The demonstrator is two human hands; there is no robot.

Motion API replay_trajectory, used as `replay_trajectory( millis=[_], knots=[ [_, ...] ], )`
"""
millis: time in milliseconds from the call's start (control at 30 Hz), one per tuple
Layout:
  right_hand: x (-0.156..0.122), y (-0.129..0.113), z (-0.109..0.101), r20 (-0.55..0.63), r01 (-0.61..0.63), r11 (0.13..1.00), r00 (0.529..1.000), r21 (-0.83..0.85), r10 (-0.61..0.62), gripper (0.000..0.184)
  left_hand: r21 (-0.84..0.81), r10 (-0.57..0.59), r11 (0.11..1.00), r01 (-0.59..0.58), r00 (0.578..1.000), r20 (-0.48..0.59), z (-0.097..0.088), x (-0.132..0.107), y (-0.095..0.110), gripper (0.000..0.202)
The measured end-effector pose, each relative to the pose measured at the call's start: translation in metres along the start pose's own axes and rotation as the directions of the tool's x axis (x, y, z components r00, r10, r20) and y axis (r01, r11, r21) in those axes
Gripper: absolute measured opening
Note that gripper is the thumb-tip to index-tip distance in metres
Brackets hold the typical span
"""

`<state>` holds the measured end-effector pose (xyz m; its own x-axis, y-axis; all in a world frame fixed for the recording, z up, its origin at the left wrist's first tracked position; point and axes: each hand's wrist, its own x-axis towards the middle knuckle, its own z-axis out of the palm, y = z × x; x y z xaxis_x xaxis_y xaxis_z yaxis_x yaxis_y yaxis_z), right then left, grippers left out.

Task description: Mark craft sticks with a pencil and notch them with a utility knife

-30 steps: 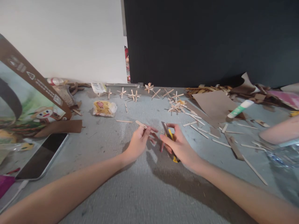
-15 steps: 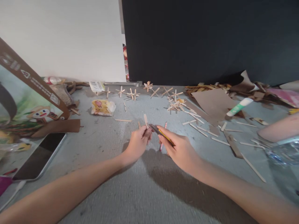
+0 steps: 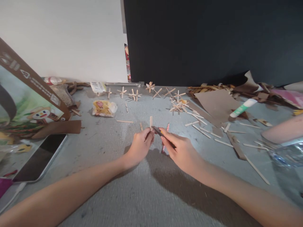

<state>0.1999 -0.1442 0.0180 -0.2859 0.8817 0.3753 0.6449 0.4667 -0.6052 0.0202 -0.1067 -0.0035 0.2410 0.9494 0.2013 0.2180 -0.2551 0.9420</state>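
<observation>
Between the closed fingers of my left hand [image 3: 140,144], a wooden popsicle stick [image 3: 151,121] stands nearly upright. My right hand [image 3: 181,150] grips a dark utility knife with some yellow [image 3: 161,133], its tip touching or very close to the stick just above my left fingertips. Partly behind my right hand lies a red-and-white patterned strip [image 3: 168,127] on the grey table [image 3: 106,195]. Another short stick [image 3: 141,126] shows just beyond my left hand, and a loose stick [image 3: 125,121] lies farther left.
Several crossed-stick shapes [image 3: 133,94] stand along the back. Loose sticks [image 3: 201,131], brown cardboard [image 3: 216,105] and a green-and-white glue tube [image 3: 243,108] lie right. Another person's forearm [image 3: 284,128] is at the right edge. A phone [image 3: 40,159] and printed box [image 3: 35,94] are left.
The held stick has turned from leaning left to nearly upright. The knife has rolled in my right hand, so less of its yellow side shows.
</observation>
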Motion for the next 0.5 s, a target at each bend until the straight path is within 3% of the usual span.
replay_trajectory(
  millis=[233, 500],
  knots=[
    [-0.0042, -0.0016, 0.0042, -0.024, -0.034, 0.99, 0.999, -0.139, 0.031, 0.049, 0.027, -0.007, 1.0, 0.006, 0.999, 0.034, -0.0008, -0.0013, -0.0086, 0.032],
    [0.0001, -0.0083, 0.0035, 0.025, -0.146, 0.988, 0.989, 0.06, 0.145, 0.051, 0.14, 0.022, 0.99, -0.023, 1.0, 0.011, -0.0021, -0.0014, -0.0043, 0.034]
  ],
)
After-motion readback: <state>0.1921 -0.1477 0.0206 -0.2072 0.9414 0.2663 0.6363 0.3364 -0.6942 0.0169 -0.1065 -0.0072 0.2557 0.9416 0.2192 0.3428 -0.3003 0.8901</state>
